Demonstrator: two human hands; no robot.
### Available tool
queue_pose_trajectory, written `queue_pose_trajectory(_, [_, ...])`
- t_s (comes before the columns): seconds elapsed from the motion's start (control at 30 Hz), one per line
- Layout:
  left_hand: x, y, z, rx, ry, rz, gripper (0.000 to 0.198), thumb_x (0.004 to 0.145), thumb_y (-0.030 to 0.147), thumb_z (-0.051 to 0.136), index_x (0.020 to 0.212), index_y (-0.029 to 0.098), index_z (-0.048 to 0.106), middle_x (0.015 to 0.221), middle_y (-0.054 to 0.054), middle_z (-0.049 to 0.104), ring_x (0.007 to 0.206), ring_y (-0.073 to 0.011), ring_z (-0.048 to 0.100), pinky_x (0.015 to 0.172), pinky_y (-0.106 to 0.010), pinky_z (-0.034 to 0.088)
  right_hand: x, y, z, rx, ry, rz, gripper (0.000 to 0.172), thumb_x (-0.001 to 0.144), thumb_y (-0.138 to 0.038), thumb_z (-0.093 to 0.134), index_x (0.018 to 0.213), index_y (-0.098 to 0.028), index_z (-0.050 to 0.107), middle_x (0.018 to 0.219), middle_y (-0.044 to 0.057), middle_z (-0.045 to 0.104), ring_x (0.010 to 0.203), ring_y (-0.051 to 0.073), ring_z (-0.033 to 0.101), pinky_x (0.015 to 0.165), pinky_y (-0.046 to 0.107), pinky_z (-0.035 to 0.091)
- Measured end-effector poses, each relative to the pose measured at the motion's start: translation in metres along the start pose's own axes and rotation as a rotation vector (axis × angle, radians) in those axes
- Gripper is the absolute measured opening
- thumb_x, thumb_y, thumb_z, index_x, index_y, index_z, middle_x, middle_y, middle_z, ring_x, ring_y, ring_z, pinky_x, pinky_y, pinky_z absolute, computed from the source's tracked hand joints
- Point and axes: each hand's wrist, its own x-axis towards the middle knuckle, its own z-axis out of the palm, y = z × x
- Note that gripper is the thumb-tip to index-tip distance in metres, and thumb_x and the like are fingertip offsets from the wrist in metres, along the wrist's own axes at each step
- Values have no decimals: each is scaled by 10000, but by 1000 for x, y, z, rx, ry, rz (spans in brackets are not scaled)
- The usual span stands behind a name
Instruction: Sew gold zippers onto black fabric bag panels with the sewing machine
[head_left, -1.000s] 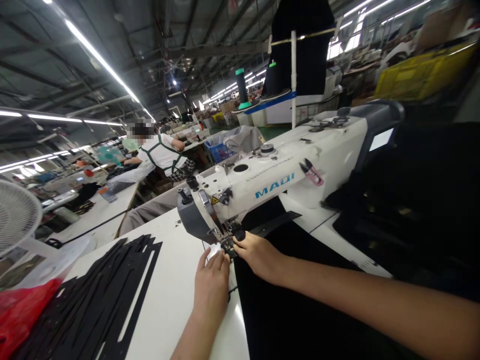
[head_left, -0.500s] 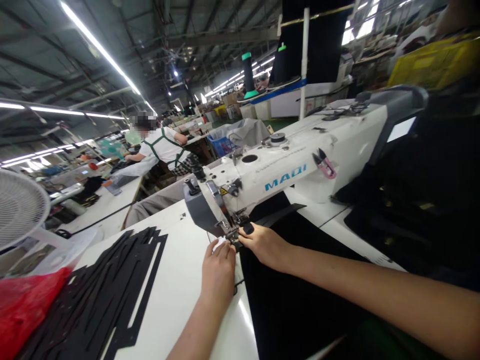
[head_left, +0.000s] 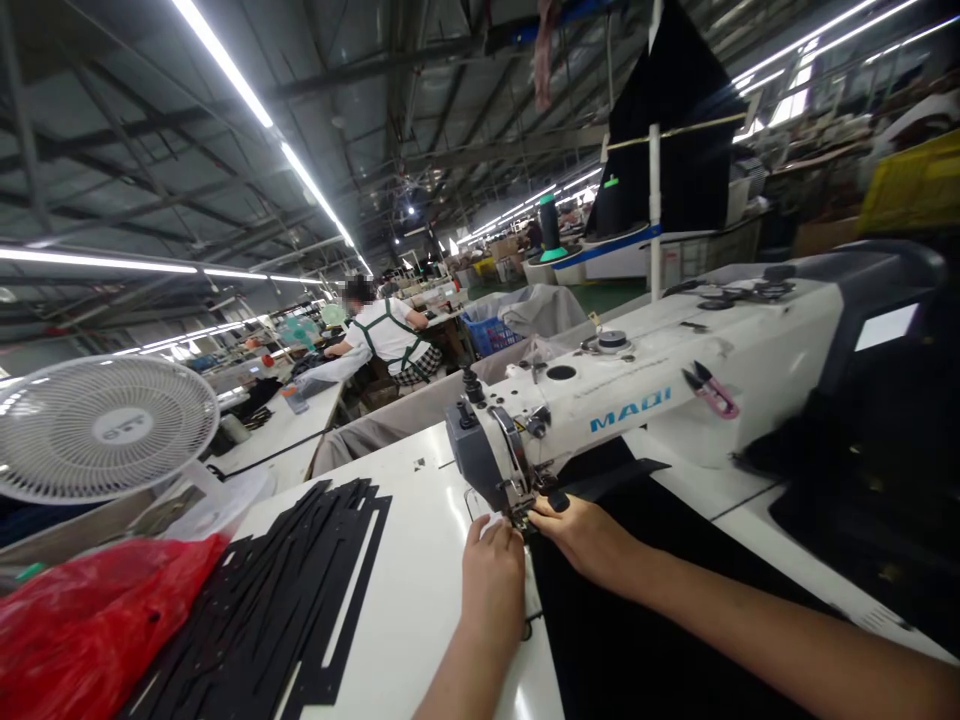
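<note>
A white sewing machine (head_left: pixel 630 400) stands on the white table, its needle area just beyond my hands. My left hand (head_left: pixel 493 570) is closed at the left of the presser foot, with a small white piece showing at its fingertips. My right hand (head_left: pixel 589 535) is at the right of the foot, fingers pressed together at the edge of black fabric (head_left: pixel 600 620); what they pinch is too small to make out. The fabric lies under my right forearm and runs beneath the machine arm. Pink-handled snips (head_left: pixel 711 390) rest on the machine body.
Black cut strips (head_left: pixel 277 600) are piled on the table at the left, beside a red plastic bag (head_left: pixel 97 620) and a white fan (head_left: pixel 112 430). Thread cones (head_left: pixel 551 230) stand behind the machine. A person (head_left: pixel 390 335) works at another table.
The view has shifted, so the machine, table and both hands appear further right and lower, and more of the fan shows. My hands keep their places beside the presser foot.
</note>
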Motion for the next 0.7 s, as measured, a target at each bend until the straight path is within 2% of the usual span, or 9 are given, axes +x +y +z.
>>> queue_pose_trajectory(0.2, [-1,-5,9,-31,7,1,227,787,-30,497,832,159,614,899,-49,686,901,-197,643,914,-408,463,2,-5,-2,-23,-25,15,247,873,-105,399,950,-163,627,974,61,640,887,183,574,811,287,435])
queue_pose_trajectory(0.33, [1,-7,12,-47,20,-11,261,750,-65,512,842,152,623,909,-62,690,888,-211,649,902,-425,468,7,-3,-10,-75,-71,35,219,867,-129,445,980,-208,617,1018,27,637,948,162,567,880,287,408])
queue_pose_trajectory(0.4, [3,-9,6,-55,18,-23,270,743,-67,527,855,157,629,922,-60,692,879,-208,652,898,-428,468,8,-1,-21,-126,-80,93,223,828,-199,536,1041,-179,602,1087,84,616,1018,218,548,918,368,394])
queue_pose_trajectory(0.43, [3,-9,0,-55,15,-27,268,745,-59,537,857,165,633,933,-55,691,873,-203,652,899,-431,466,5,-2,-28,-159,-79,140,278,800,-249,582,1054,-137,600,1092,138,607,1030,269,542,906,427,399])
queue_pose_trajectory(0.5, [0,-9,-15,-73,12,-47,255,757,-29,554,846,195,641,938,-34,691,890,-202,646,919,-451,446,-7,-7,-41,-214,-84,232,402,730,-357,655,989,-50,623,1002,225,616,960,360,560,832,512,426])
queue_pose_trajectory(0.57, [-7,-7,-30,-145,6,-63,225,760,14,578,825,220,641,928,-12,688,928,-212,628,949,-482,411,-32,-18,-48,-243,-105,228,425,672,-420,686,877,-49,654,878,215,644,842,367,596,774,507,460])
queue_pose_trajectory(0.6, [-12,-5,-36,-206,-5,-48,208,752,41,602,834,229,639,927,-4,685,944,-220,619,958,-493,398,-48,-25,-47,-248,-117,192,426,636,-433,703,861,-74,662,867,189,658,817,348,610,784,478,473])
queue_pose_trajectory(0.63, [-18,-2,-41,-276,-26,-15,213,737,70,630,872,234,636,944,-5,681,951,-226,612,957,-492,397,-64,-32,-44,-274,-93,66,417,660,-408,676,943,-103,653,927,167,665,855,333,616,784,435,489])
queue_pose_trajectory(0.7, [-28,6,-45,-395,-89,73,341,699,110,679,1008,237,609,1029,-26,662,965,-237,601,936,-472,416,-95,-42,-31,-380,22,-106,349,731,-215,561,1074,-168,608,955,96,684,826,264,644,704,334,522])
